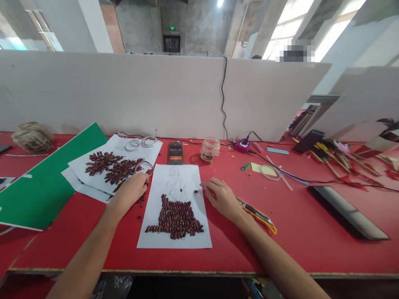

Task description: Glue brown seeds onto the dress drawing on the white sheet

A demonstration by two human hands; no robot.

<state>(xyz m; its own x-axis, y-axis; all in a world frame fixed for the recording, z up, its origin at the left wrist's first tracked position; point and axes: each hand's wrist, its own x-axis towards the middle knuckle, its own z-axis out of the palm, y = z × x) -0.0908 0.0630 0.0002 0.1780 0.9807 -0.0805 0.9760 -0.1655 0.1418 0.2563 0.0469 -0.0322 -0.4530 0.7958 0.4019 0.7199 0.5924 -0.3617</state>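
A white sheet (pixel 205 232) with a line drawing of a figure lies before me, its lower part covered by rows of dark red-brown beans (pixel 176 218). A loose bean (pixel 195 191) sits near the sheet's right edge. My right hand (pixel 222 198) rests beside that edge, fingers apart, the index finger stretched towards the loose bean. To the left, my left hand (pixel 134 189) is closed, fingers bent down by scattered beans (pixel 141 199); what they hold, if anything, is hidden. Next to it, stacked papers (pixel 93 182) carry more beans in leaf-like clusters (pixel 104 162).
A yellow utility knife (pixel 258 216) lies right of my right hand. Behind the sheet stand a glass jar (pixel 210 149) and a phone-like device (pixel 175 153). Tape rolls (pixel 149 141), a green board (pixel 59 182), a purple power adapter (pixel 242 145) and a dark tablet-like slab (pixel 347 211) surround the work.
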